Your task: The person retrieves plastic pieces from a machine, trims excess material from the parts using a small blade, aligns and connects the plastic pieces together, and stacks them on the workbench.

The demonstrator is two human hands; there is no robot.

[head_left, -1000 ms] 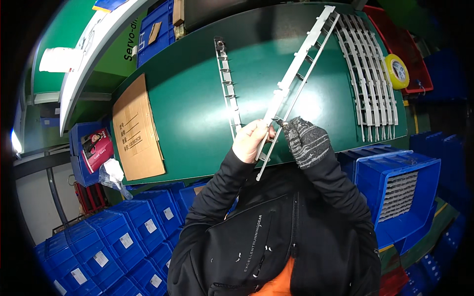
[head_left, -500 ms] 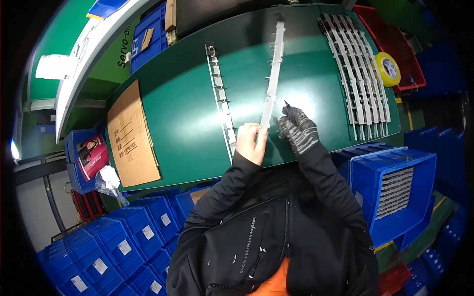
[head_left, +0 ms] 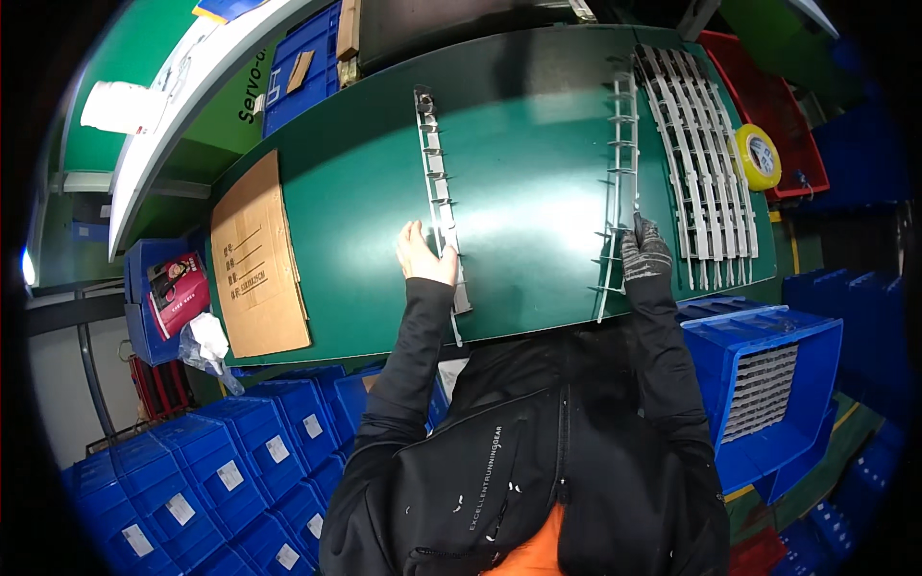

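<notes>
Two long, narrow strips with short cross prongs lie on the green table. The left strip point(head_left: 437, 175) runs toward the front edge, and my bare left hand point(head_left: 427, 259) is beside its lower part. Its fingers are spread, with the thumb close to the strip; whether they touch cannot be made out. My right hand point(head_left: 647, 253), in a grey-and-black glove, is closed round a thin dark pointed tool point(head_left: 637, 221) that shows only at its tip. It rests against the right strip point(head_left: 616, 173), whose prongs stick out leftward.
Several similar strips point(head_left: 699, 163) lie side by side at the right, next to a yellow tape roll point(head_left: 758, 156) and a red bin point(head_left: 783, 125). Flat cardboard point(head_left: 257, 259) covers the table's left end. Blue crates point(head_left: 768, 384) stand at right, more point(head_left: 211, 461) at lower left.
The strip that was raised in my left hand now lies farther right, by my right hand. My left hand has let go and moved left to the other strip. My right hand moved right.
</notes>
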